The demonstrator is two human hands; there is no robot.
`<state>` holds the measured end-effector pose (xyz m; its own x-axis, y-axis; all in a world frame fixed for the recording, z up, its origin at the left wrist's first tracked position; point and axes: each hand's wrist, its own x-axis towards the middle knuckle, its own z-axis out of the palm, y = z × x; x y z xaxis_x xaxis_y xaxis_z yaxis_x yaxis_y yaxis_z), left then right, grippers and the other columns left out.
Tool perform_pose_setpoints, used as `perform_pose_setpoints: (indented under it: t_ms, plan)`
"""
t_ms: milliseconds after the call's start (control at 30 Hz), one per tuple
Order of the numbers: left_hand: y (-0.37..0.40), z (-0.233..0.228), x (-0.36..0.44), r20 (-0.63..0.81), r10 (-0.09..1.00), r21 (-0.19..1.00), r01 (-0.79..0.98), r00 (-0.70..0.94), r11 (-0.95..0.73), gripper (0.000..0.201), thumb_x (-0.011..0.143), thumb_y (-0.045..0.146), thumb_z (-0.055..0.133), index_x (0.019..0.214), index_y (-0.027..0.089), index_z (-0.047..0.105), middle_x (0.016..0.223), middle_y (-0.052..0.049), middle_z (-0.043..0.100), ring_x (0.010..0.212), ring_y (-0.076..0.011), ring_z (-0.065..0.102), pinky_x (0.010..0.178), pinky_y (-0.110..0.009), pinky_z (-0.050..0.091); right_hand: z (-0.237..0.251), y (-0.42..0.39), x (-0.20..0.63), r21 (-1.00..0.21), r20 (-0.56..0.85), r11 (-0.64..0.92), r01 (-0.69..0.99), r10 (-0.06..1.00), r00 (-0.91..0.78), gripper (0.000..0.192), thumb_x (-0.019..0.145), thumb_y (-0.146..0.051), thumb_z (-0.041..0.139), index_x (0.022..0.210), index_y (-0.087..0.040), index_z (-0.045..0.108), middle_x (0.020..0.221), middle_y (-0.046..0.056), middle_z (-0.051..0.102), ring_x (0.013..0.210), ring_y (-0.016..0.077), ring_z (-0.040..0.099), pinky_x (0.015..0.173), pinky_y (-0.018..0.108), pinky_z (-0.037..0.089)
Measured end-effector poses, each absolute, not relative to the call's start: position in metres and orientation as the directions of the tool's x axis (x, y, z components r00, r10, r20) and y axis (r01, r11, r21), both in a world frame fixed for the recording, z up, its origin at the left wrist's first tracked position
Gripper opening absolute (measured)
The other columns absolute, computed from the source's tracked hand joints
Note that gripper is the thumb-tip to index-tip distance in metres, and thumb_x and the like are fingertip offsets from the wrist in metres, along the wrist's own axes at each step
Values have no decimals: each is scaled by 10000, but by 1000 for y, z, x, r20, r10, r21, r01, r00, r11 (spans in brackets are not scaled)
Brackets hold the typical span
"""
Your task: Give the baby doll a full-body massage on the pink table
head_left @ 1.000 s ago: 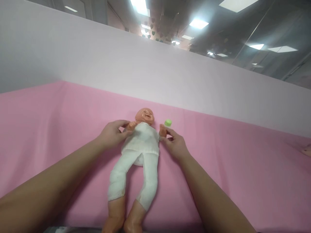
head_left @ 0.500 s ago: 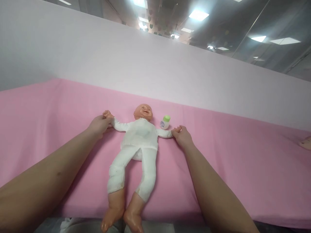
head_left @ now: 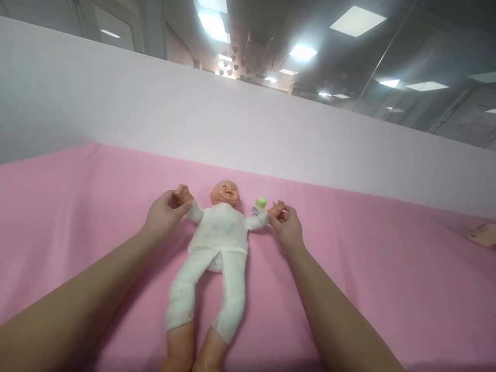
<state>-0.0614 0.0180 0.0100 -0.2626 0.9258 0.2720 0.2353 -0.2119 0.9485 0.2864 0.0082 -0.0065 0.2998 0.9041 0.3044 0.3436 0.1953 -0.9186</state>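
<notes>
Both my arms are extended forward, forearms bare and converging toward the middle. My left hand (head_left: 165,217) is palm-down, fingers curled closed in a pinch, wrist straight. My right hand (head_left: 287,227) mirrors it: fingers bunched together in a closed grip, thumb on top, wrist slightly bent inward.

A single head-worn camera is looking forward and down from just above the person's forearms, sitting close over a pink table (head_left: 387,289) and facing a white partition (head_left: 155,119), with ceiling lights showing beyond. No second view is sharing the scene.
</notes>
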Motion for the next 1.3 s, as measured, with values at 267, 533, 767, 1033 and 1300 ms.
perform_pose_setpoints:
  t_ms: [267, 533, 767, 1033, 1300]
  plan:
    - [-5, 14, -40, 400, 868, 641, 586, 296, -495, 338, 797, 392, 682, 1105, 268, 744, 1093, -27, 738, 947, -232, 685, 817, -337, 535, 12, -31, 228, -671, 446, 525, 523, 850, -280, 267, 794, -184, 702, 1049, -243, 654, 1059, 36, 717, 977, 217, 655, 902, 402, 523]
    - [-5, 20, -38, 358, 774, 336, 701, 522, -629, 282, 859, 306, 555, 1047, 304, 765, 975, -31, 727, 909, -218, 679, 769, -317, 504, 13, -27, 228, -475, 428, 674, 566, 739, -521, 306, 808, -102, 665, 1070, -256, 701, 1086, 28, 710, 1040, 214, 624, 961, 405, 491]
    - [-9, 18, -36, 417, 845, 518, 677, 335, -524, 313, 832, 377, 625, 1101, 280, 751, 1030, -42, 733, 906, -240, 675, 797, -338, 521, 10, -28, 232, -604, 437, 566, 561, 824, -361, 334, 825, -191, 681, 1140, -297, 718, 1162, 18, 728, 1089, 226, 656, 999, 427, 508]
    - [27, 4, -68, 281, 912, 940, 277, -298, -199, 371, 761, 416, 709, 1067, 217, 648, 1047, -54, 715, 956, -241, 680, 784, -337, 576, -8, 6, 276, -915, 324, 240, 325, 917, 234, 610, 851, -427, 679, 1397, -222, 501, 1217, 93, 714, 1062, 226, 699, 907, 373, 582]
    - [45, 1, -106, 171, 884, 875, 480, -434, 66, 315, 744, 377, 672, 1023, 231, 675, 938, -67, 722, 872, -278, 689, 764, -383, 548, -25, 29, 318, -892, 52, -169, 419, 883, 466, 707, 794, -512, 700, 1376, -181, 472, 1124, 121, 732, 882, 248, 734, 735, 353, 596]
